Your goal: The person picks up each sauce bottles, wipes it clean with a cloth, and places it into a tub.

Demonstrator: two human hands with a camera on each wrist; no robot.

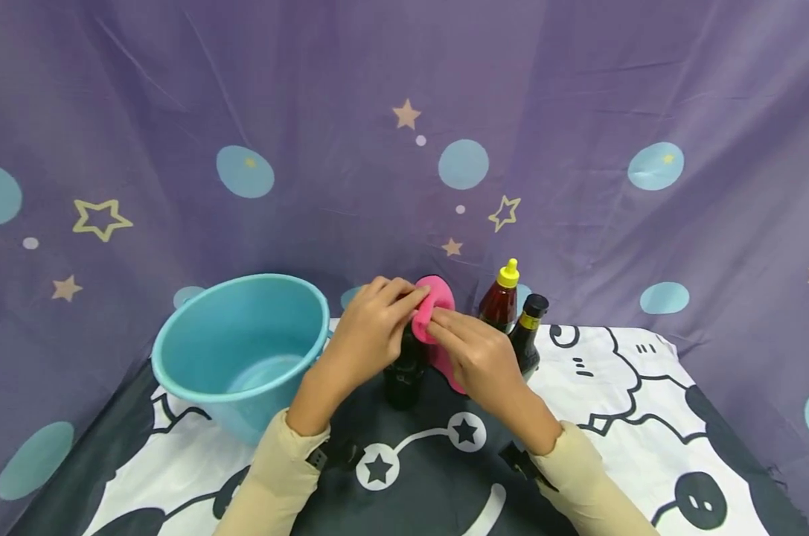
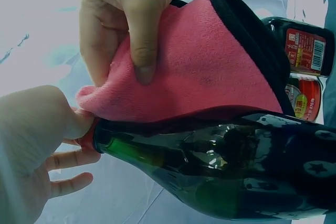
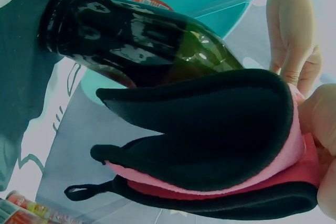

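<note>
A dark green glass bottle [image 2: 220, 166] with a red cap [image 2: 88, 136] stands upright on the table, near the middle of the head view. My left hand [image 1: 373, 324] pinches it at the cap between thumb and fingers. Beside the neck, my right hand [image 1: 481, 361] grips a folded pink cloth piece [image 2: 194, 66] with its thumb pressed on the fabric. Black trim, a dark lining [image 3: 210, 124] and a small hanging loop [image 3: 84, 191] show on this piece in the right wrist view. Its pink side overlaps the bottle's shoulder in the left wrist view.
A light blue bucket [image 1: 243, 281] stands to the left of the bottle. Behind my right hand are a red sauce bottle [image 1: 498, 304] with a yellow nozzle and a dark bottle [image 1: 526, 342] with a black cap. A purple curtain [image 1: 350, 89] hangs behind the patterned tablecloth [image 1: 618, 372].
</note>
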